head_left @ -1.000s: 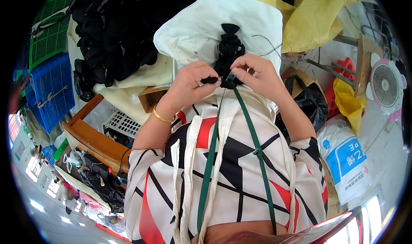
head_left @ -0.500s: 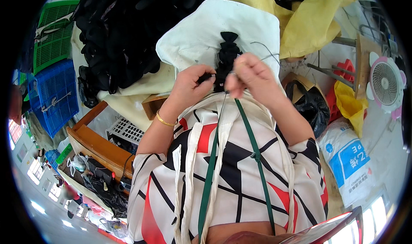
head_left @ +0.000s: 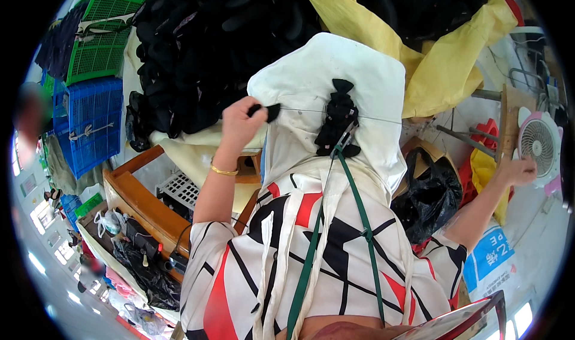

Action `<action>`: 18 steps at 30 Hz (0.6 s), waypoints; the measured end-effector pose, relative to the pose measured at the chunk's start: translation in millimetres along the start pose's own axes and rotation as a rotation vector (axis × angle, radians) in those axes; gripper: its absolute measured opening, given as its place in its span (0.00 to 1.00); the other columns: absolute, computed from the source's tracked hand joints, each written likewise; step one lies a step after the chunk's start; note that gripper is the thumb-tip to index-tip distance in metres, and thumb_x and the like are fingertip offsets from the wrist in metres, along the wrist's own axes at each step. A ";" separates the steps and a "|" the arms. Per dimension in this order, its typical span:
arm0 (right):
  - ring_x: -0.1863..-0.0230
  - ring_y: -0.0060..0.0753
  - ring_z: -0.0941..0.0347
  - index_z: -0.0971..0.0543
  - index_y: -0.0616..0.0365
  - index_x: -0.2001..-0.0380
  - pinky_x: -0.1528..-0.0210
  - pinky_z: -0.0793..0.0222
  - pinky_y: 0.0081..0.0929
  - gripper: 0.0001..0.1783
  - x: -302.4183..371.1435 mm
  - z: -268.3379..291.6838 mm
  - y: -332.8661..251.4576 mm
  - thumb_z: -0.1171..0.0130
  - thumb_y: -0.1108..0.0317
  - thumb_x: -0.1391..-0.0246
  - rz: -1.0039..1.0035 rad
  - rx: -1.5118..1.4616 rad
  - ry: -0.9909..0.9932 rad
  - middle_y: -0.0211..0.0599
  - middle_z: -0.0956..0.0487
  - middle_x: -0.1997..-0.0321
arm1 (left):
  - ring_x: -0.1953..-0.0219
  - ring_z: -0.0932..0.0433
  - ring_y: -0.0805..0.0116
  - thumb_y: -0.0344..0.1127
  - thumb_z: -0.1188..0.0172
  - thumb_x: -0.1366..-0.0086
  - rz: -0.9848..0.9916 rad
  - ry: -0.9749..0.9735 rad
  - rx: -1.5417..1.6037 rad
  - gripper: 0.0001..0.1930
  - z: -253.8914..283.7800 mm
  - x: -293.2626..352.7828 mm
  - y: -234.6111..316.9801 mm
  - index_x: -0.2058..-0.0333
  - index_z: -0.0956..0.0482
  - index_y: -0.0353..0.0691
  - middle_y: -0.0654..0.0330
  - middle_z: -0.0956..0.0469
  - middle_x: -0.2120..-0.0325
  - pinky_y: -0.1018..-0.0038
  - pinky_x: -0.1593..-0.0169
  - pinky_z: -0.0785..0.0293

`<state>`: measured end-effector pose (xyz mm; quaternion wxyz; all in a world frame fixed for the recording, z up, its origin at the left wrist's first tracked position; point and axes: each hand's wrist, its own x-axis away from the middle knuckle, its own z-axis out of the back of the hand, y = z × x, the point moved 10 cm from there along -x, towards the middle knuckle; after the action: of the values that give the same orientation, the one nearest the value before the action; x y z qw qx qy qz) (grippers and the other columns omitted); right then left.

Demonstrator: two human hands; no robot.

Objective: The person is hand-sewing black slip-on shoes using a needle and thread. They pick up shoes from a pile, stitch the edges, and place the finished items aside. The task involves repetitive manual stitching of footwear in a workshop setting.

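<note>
My left hand (head_left: 242, 121) is closed on a small black fabric piece (head_left: 274, 112). A dark thread (head_left: 302, 110) runs from that piece to the right across my lap. Far out to the right, my right hand (head_left: 516, 171) is closed in a pinch, on the side toward which the thread runs; what its fingers hold is too small to make out. Several black fabric bows (head_left: 339, 117) lie bunched on the white cloth (head_left: 377, 70) over my lap. Small metal snips (head_left: 345, 137) rest against the bunch, at the end of a green cord (head_left: 353, 187) round my neck.
A large heap of black fabric pieces (head_left: 197, 58) lies beyond on the left, with yellow cloth (head_left: 413, 58) beside it. A wooden chair (head_left: 138, 199) and blue crate (head_left: 90, 124) stand left. A black plastic bag (head_left: 428, 184) and a fan (head_left: 539, 139) are right.
My right hand has swung from the lap far out to the right, and the thread is now stretched straight. My left hand has shifted slightly left of the bunch with the black piece.
</note>
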<state>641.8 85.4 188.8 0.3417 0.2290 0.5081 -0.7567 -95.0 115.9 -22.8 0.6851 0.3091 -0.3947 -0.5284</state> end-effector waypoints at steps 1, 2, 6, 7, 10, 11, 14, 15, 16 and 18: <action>0.74 0.36 0.27 0.26 0.66 0.80 0.68 0.32 0.34 0.18 -25.9 12.6 53.9 0.52 0.66 0.40 0.106 0.196 0.020 0.41 0.24 0.79 | 0.80 0.31 0.81 0.30 0.37 0.46 0.004 0.053 -0.033 0.04 13.7 -7.2 -11.3 0.73 0.20 0.36 0.65 0.24 0.83 0.79 0.75 0.33; 0.74 0.36 0.27 0.26 0.66 0.79 0.69 0.32 0.35 0.17 -24.3 14.0 72.8 0.52 0.66 0.40 0.095 0.233 0.008 0.42 0.24 0.79 | 0.81 0.31 0.81 0.31 0.37 0.45 0.022 0.118 -0.075 0.04 26.0 -8.4 -20.3 0.73 0.20 0.36 0.66 0.25 0.83 0.79 0.76 0.33; 0.74 0.35 0.27 0.24 0.65 0.75 0.69 0.31 0.34 0.12 14.2 -11.1 119.4 0.49 0.69 0.42 0.017 0.218 -0.205 0.39 0.24 0.77 | 0.82 0.31 0.84 0.30 0.37 0.43 0.262 0.065 0.241 0.03 5.2 -11.4 -37.8 0.72 0.19 0.37 0.71 0.26 0.81 0.81 0.78 0.33; 0.73 0.34 0.27 0.23 0.65 0.73 0.69 0.31 0.32 0.09 35.0 -29.9 129.7 0.48 0.71 0.43 -0.032 0.130 -0.314 0.37 0.24 0.75 | 0.82 0.31 0.84 0.31 0.36 0.43 0.258 0.030 0.405 0.04 -10.0 -13.0 -21.3 0.69 0.18 0.37 0.71 0.25 0.81 0.81 0.78 0.32; 0.56 0.25 0.27 0.23 0.60 0.54 0.60 0.27 0.23 0.12 168.5 -105.5 75.8 0.44 0.76 0.43 -0.360 -0.328 -0.718 0.30 0.23 0.59 | 0.82 0.31 0.84 0.31 0.36 0.40 0.306 -0.115 0.487 0.04 -60.7 -10.3 -1.9 0.70 0.19 0.38 0.70 0.26 0.81 0.83 0.79 0.33; 0.55 0.25 0.27 0.24 0.58 0.51 0.54 0.28 0.22 0.13 225.8 -124.0 3.4 0.44 0.73 0.40 -0.308 -0.210 -1.000 0.31 0.22 0.57 | 0.82 0.31 0.84 0.32 0.37 0.40 0.309 -0.166 0.461 0.04 -75.6 -5.5 8.5 0.69 0.19 0.38 0.70 0.26 0.80 0.83 0.79 0.33; 0.50 0.23 0.27 0.24 0.58 0.48 0.45 0.31 0.25 0.17 352.7 -138.7 -123.1 0.40 0.70 0.40 -0.448 -0.645 -1.555 0.30 0.23 0.55 | 0.80 0.31 0.85 0.33 0.36 0.38 0.153 -0.334 0.423 0.04 -118.6 -4.5 43.8 0.68 0.18 0.40 0.71 0.25 0.79 0.84 0.77 0.35; 0.51 0.25 0.27 0.25 0.56 0.47 0.46 0.30 0.25 0.19 377.6 -135.4 -158.3 0.38 0.71 0.42 -0.338 -0.636 -1.684 0.31 0.23 0.55 | 0.79 0.33 0.86 0.32 0.37 0.38 0.084 -0.348 0.388 0.04 -122.0 -4.0 61.6 0.66 0.18 0.39 0.73 0.26 0.79 0.85 0.76 0.37; 0.53 0.26 0.26 0.24 0.56 0.48 0.48 0.29 0.25 0.19 382.7 -130.0 -206.1 0.37 0.71 0.43 -0.175 -0.762 -1.725 0.32 0.23 0.56 | 0.79 0.33 0.86 0.32 0.37 0.37 0.135 -0.401 0.444 0.04 -127.6 -3.4 66.2 0.66 0.18 0.39 0.73 0.26 0.79 0.85 0.75 0.37; 0.60 0.20 0.27 0.22 0.60 0.56 0.54 0.29 0.23 0.11 401.5 -132.4 -230.5 0.39 0.73 0.42 -0.170 -0.694 -1.895 0.30 0.24 0.61 | 0.78 0.33 0.86 0.32 0.37 0.37 0.235 -0.509 0.558 0.04 -136.2 -5.0 72.2 0.65 0.18 0.38 0.73 0.27 0.79 0.85 0.74 0.38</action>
<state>203.2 151.4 1.3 0.5968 -0.6149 0.2343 -0.4592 57.2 139.7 -30.9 0.5107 0.2954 -0.7131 -0.3787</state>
